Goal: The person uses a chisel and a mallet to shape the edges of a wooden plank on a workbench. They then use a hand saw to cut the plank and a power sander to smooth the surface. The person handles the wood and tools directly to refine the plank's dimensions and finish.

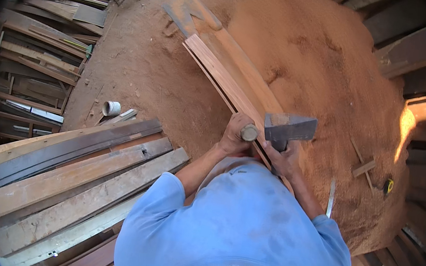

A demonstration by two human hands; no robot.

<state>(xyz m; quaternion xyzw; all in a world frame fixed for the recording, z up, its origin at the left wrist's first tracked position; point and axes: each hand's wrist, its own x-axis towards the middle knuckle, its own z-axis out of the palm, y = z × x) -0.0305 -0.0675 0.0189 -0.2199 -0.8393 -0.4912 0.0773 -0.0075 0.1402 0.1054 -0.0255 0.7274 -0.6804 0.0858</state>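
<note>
The left hand's [233, 135] grip is closed round a round-ended handle [249, 132]; the right hand's [285, 160] wraps a dark-bladed tool [298, 128], its handle mostly hidden. The reddish board [220, 73] lies along the left edge of the notched bench [242, 65]. Cutting work on it seems in hand; the next move calls for steadiness.
</note>
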